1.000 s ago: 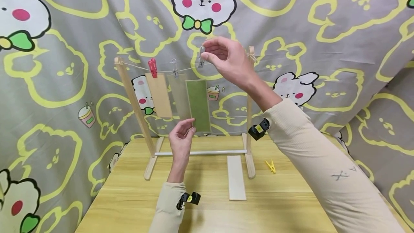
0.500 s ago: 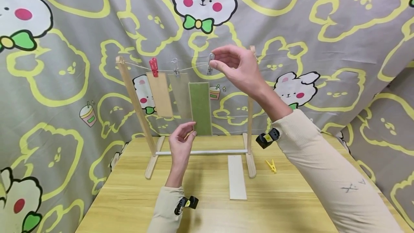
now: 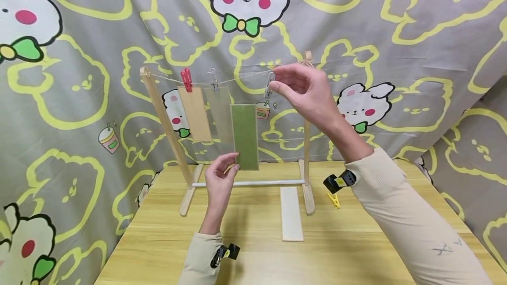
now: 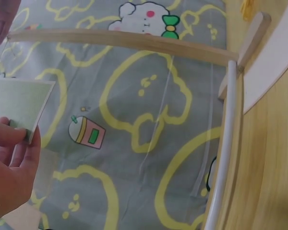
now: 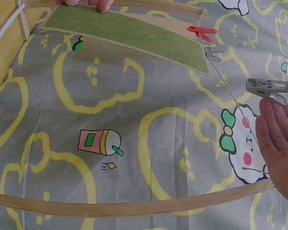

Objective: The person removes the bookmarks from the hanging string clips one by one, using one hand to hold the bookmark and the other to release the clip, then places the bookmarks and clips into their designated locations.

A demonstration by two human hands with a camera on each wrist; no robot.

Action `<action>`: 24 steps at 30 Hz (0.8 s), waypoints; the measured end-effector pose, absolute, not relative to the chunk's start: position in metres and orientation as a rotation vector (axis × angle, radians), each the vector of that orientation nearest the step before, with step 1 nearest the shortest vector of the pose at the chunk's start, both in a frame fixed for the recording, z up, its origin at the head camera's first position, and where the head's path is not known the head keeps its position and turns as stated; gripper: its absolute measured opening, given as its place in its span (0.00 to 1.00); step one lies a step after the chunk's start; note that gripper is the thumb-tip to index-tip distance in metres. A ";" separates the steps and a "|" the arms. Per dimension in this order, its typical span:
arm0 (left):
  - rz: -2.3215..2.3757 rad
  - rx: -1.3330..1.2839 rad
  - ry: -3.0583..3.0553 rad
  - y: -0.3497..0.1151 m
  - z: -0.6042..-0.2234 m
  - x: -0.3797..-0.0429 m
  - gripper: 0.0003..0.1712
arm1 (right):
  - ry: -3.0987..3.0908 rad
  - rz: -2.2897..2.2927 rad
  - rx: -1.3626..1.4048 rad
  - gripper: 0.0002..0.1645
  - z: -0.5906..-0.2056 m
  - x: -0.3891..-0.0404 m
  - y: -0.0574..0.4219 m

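Observation:
My left hand (image 3: 220, 177) pinches the lower left edge of a green rectangular card (image 3: 244, 137), which stands upright in the air below the string (image 3: 248, 76). Between the thumb and fingers of my right hand (image 3: 306, 89) is a grey clothespin (image 3: 270, 85), up and to the right of the card. In the right wrist view, the clothespin (image 5: 266, 86) lies apart from both string and card. A red clothespin (image 3: 186, 80) holds a tan card (image 3: 195, 113) on the string. Beside it, another grey clothespin (image 3: 213, 79) holds a greyish card (image 3: 220, 109), partly behind the green one.
A wooden frame with a left post (image 3: 168, 129) and a right post (image 3: 307, 148) carries the string. A white bar (image 3: 269, 183) joins its feet. On the table (image 3: 158, 250) lie a white card (image 3: 292, 214) and a yellow clothespin (image 3: 334, 200), partly covered by the right wrist camera.
My right hand has moved right and slightly down with the grey clothespin. The green card has come down a little in my left hand, away from the string.

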State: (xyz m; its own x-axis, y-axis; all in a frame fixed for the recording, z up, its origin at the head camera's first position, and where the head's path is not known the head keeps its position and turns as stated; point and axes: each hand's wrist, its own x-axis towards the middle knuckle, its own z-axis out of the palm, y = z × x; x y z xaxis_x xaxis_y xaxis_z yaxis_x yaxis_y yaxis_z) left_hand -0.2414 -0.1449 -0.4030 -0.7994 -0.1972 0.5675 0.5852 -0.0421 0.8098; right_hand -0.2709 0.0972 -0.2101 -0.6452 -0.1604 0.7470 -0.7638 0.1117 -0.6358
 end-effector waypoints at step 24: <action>-1.909 -0.480 -1.700 -0.148 -0.415 -0.230 0.18 | -1.858 1.592 0.877 0.17 -0.251 -0.256 0.122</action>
State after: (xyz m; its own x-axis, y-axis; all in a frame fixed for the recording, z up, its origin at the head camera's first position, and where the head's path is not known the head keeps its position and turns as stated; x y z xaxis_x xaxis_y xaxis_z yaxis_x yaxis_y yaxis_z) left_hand -0.2301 -0.1484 -0.4148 -0.7940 -0.1539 0.5881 0.6019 -0.0636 0.7960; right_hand -0.2561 0.1219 -0.2509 -0.6451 -0.1312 0.7528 -0.7640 0.0921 -0.6386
